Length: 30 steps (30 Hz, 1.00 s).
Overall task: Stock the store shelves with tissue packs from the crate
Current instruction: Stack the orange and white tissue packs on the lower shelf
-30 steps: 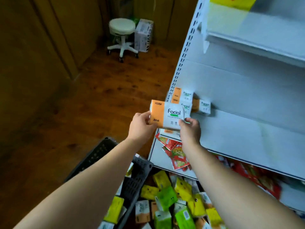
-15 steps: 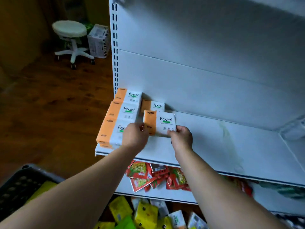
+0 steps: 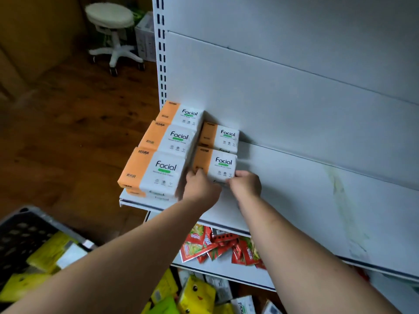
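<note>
Orange-white tissue pack [image 3: 215, 165] on shelf [image 3: 294, 200], pinched by left hand [image 3: 200, 189] and right hand [image 3: 246, 184].

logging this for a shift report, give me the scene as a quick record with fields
held item: tissue pack, orange and white, marked Facial
left hand: grips the pack's near left corner
right hand: grips its near right corner
position: low over the shelf, in front of a second pack; cannot tell if set down
beside it: row of packs at the shelf's left end
shelf below: red packets
crate: lower left, black, holds yellow packs
background: white stool
</note>
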{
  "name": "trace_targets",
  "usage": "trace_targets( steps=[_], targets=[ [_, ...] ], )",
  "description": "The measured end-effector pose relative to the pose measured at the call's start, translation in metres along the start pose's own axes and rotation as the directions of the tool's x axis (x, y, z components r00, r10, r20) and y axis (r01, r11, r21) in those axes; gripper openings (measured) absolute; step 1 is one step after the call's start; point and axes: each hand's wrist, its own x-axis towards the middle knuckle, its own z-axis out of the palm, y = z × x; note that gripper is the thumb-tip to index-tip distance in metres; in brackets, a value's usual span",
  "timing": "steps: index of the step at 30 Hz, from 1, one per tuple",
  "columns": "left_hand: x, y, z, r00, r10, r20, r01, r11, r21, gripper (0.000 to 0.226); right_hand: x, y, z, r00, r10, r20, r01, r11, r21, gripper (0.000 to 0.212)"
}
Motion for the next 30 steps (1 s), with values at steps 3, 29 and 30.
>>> trace_targets(
  steps=[3, 29, 30],
  targets=[
    [0.001, 0.000, 0.003, 0.998, 0.038, -0.054, -0.040, 0.998, -0.045, 0.035, 0.006, -0.001, 0.008, 1.000, -0.009, 0.004, 0.009, 1.000, 0.003, 0.018],
    [-0.097, -0.008, -0.107, 0.956, 0.212, -0.203, -0.248, 0.954, -0.167, 0.046, -0.114, -0.070, -0.012, 0.988, -0.120, -0.095, 0.134, 0.980, 0.150, 0.021],
    [-0.107, -0.013, -0.126, 0.947, 0.229, -0.227, -0.269, 0.948, -0.169, 0.044, -0.129, -0.082, -0.008, 0.987, -0.139, -0.079, 0.151, 0.974, 0.171, 0.018]
  ],
)
